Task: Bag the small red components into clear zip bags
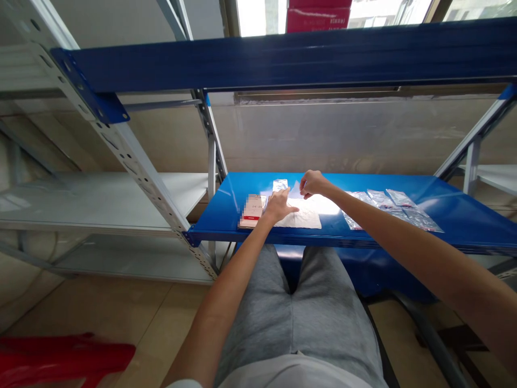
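So the left hand [277, 206] is open, palm down, fingers reaching forward and thumb stuck out to the side, pressing on the left part of a crinkly white sheet [307, 218]. It's flattened on the sheet more than gripping anything. The right hand [313, 184] is a lot more closed, fingers curled in, and it looks like the fingertips are pinching the edge of a thin pale piece [296, 191] that stands up a bit between the two hands. Can't tell if that piece is part of the white sheet or a separate thing, the glare is pretty bad there. The sheet itself lies flat on the blue shelf [464, 207], close to the front edge. Just past the left fingertips there's a small white packet [280, 185], and just left of that hand sits a boxy item [253, 209] with a red stripe, partly pixelated, so no clue what it is. Over on the right, under and beyond the right forearm, a bunch of shiny clear packets [382, 199] are laid out in rough rows. Further out, a dark blue beam [283, 62] runs across above the shelf, with a red box [318, 19] up behind it by the window. Grey pants [291, 302] below, white shelves [100, 199] off to the left, and something red and plastic [60, 353] on the floor, bottom left.
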`<state>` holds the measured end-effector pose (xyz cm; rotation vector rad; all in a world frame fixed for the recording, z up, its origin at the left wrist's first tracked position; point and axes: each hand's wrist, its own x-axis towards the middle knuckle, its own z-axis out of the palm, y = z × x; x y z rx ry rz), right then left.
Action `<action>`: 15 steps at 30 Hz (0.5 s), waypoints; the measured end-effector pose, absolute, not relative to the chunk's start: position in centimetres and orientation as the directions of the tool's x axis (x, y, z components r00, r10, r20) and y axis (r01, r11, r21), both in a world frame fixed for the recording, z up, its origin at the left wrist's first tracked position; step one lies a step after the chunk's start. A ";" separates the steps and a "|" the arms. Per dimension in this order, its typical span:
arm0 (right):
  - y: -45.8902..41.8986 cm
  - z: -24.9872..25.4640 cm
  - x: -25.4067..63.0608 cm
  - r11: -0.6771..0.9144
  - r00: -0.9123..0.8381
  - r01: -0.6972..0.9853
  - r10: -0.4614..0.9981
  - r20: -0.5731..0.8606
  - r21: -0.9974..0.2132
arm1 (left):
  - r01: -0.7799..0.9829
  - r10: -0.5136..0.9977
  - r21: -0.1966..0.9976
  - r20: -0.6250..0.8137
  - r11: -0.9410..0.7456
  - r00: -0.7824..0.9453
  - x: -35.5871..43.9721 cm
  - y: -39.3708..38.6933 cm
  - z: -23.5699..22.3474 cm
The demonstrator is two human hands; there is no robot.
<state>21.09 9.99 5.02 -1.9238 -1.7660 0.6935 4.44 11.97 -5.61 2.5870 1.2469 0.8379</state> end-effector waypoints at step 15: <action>12.4 4.7 19.6 0.037 -0.082 0.895 0.993 -0.082 -0.444 | 0.762 0.838 0.368 0.353 -0.532 0.415 5.0 10.7 -4.6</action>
